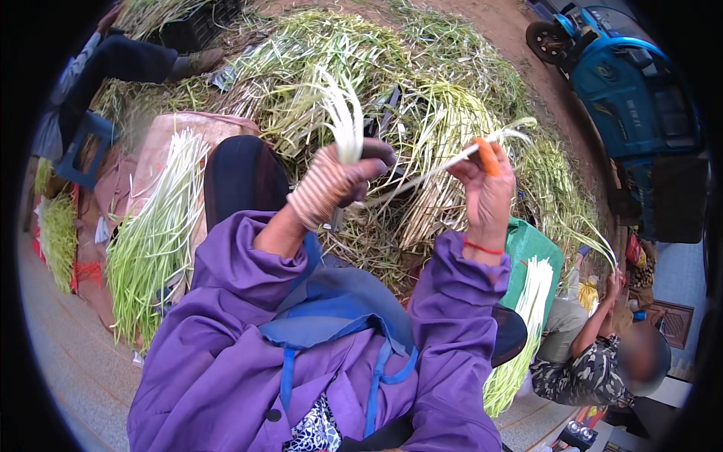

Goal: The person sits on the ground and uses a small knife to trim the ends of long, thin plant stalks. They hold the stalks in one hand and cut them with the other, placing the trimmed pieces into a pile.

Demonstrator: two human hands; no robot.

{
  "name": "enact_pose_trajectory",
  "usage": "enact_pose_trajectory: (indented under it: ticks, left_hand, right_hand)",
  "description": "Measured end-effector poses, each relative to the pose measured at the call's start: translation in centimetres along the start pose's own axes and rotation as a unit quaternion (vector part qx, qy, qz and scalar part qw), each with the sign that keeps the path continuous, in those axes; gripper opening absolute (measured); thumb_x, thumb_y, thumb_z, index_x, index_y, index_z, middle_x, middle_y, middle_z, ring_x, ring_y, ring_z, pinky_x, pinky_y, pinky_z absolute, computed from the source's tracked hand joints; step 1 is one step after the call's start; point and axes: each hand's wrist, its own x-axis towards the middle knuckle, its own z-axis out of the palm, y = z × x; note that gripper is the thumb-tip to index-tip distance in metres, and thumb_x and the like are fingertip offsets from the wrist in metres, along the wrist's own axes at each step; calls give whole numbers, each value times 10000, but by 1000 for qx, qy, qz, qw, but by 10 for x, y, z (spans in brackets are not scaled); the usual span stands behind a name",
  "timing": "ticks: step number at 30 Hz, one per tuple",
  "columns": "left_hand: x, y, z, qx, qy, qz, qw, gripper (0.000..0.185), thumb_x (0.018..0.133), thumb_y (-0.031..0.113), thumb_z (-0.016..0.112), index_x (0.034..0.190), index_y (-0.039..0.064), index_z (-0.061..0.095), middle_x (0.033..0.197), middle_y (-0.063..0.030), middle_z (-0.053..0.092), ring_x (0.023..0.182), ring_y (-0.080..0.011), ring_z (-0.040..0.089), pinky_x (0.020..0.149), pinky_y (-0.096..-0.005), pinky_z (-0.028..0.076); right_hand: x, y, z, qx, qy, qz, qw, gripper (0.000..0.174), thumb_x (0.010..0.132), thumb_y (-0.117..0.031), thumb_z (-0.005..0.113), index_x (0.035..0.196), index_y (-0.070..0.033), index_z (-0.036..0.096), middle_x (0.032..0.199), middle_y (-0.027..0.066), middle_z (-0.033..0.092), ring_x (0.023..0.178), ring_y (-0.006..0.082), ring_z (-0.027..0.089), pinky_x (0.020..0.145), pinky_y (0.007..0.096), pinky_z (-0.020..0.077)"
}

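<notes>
My left hand (333, 178), in a striped glove, grips a small bunch of white stalks (347, 124) that look like chives or young garlic; their curved ends stick up above the fist. In my right hand (487, 181), a single long pale stalk (415, 179) is pinched between the fingers. It slants down leftward toward the gloved hand, partly blurred. An orange finger cover (488, 156) sits on one right finger. Beneath and beyond both hands spreads a heap of untrimmed green and yellowish stalks (446, 135).
Cleaned stalks (161, 231) lie on a pinkish sack at my left. More white-ended stalks (525, 322) rest against a green sack (551, 243) at right. A person in camouflage (587, 361) sits at right, another person's leg (130, 59) shows upper left. A blue vehicle (627, 101) stands upper right.
</notes>
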Motion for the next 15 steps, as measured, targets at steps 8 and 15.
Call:
enact_pose_trajectory:
  ticks: [8,15]
  left_hand:
    - [11,-38,-10,137,29,-60,988,150,847,151,645,959,52,657,753,-24,669,465,-29,450,416,-186,328]
    - [22,-30,-22,-35,66,31,997,139,909,165,583,963,42,619,741,-38,675,429,-39,474,382,-181,341]
  right_hand:
    - [42,15,41,-18,-99,31,995,167,925,-176,574,1014,-35,566,892,134,664,672,211,682,582,317,591]
    - [5,67,33,-224,-283,226,905,447,942,-389,497,1251,-66,517,1107,109,599,939,174,625,681,273,561]
